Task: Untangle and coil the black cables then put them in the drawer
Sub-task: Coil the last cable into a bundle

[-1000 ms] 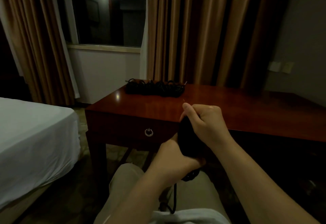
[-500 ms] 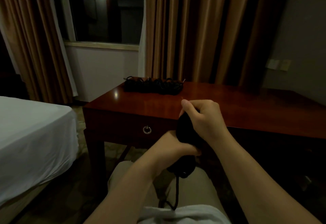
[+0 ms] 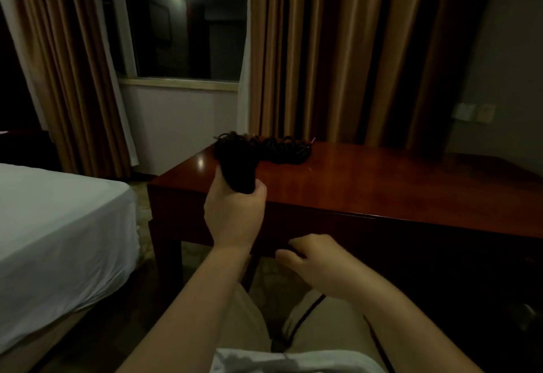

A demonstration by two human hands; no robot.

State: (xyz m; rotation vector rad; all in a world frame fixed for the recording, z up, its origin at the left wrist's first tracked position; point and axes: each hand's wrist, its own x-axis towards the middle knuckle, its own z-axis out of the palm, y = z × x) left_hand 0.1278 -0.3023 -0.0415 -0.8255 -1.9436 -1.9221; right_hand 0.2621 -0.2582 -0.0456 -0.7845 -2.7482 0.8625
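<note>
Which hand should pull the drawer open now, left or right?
Right. The right hand holds nothing and sits low at the desk's front, where the drawer is. The left hand is raised above the desktop, gripping the coiled cable.

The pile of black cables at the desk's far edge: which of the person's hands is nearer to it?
Left. The left hand, gripping a coiled cable, is raised just before the pile; the right hand hangs low by the desk front.

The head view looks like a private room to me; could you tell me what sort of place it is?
Probably a hotel bedroom at night: a bed with a white sheet, a polished wooden desk and floor-length curtains beside a dark window.
</note>
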